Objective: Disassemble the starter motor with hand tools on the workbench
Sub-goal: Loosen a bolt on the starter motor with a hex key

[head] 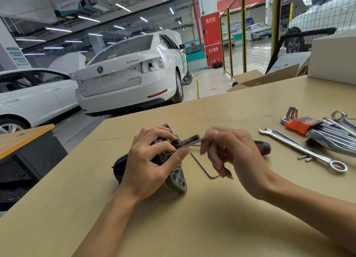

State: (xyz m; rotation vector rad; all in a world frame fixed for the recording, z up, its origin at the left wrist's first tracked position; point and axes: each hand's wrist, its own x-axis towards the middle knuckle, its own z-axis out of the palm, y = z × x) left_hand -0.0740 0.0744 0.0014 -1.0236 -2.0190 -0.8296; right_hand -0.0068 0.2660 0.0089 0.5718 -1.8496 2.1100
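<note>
Starter motor [173, 170] lay on its side near the left edge of the tan surface [192, 227], grey mounting flange toward the viewer, dark cylindrical body pointing toward the left edge, output shaft [190, 139] directed toward the right edge. Held by the left hand [152, 160], fingers curled over the housing and thumb laid along the front, grip clamped on the starter motor. Long through bolt [190, 144] partly seated in the housing, its free end pinched between thumb and forefinger of the right hand [231, 152], grip clamped on that bolt, remaining fingers hanging loosely curled. L-shaped hex key [202, 166] flat on the surface just behind the right hand. Screwdriver with red and black handle [263, 146] partly hidden behind the right hand.

Combination wrench [300, 147] lay alone, diagonal, nearer the right edge, open end toward the far edge, ring end toward the near edge. Two small loose fasteners [305, 157] touching or just beside its shank; exact type not discernible. Hex key set in an orange holder [298, 123] and a pile of chrome wrenches [335, 135] at the right edge. White box [333, 58] at the far right corner. Open cardboard box [258, 79] beyond the far edge. Two white cars [125, 73] on the workshop floor beyond.
</note>
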